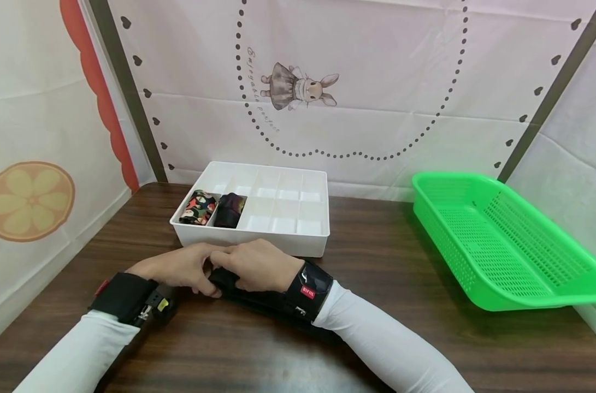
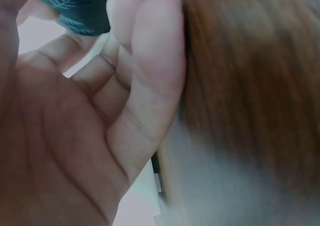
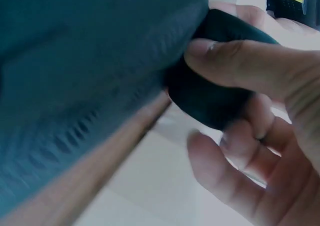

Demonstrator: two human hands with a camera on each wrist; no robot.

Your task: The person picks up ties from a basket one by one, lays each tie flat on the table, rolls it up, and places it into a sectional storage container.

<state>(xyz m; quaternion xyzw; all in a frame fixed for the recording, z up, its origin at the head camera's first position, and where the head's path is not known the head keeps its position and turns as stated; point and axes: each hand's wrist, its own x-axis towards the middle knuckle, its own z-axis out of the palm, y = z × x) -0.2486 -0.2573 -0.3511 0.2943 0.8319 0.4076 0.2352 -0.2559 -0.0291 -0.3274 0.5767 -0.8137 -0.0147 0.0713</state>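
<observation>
A dark, leaf-patterned cloth strip point(image 3: 75, 81) is rolled up at one end, and both hands are on that roll point(image 3: 210, 86) in front of the white box. With its thumb across the top and fingers curled beneath, my right hand point(image 1: 260, 265) grips the roll. My left hand point(image 1: 182, 266) holds the roll's other side; in the left wrist view its leaf print point(image 2: 82, 8) shows at the thumb and fingers. The flat length of the strip runs rightward over the table, partly hidden under the right wrist and forearm.
Behind the hands stands a white divided box point(image 1: 258, 238); a colourful rolled cloth point(image 1: 198, 207) and a dark rolled cloth point(image 1: 229, 210) fill two front-left compartments. A green plastic basket point(image 1: 437, 234) sits at the right. The wooden table point(image 1: 376, 295) meets hung fabric walls.
</observation>
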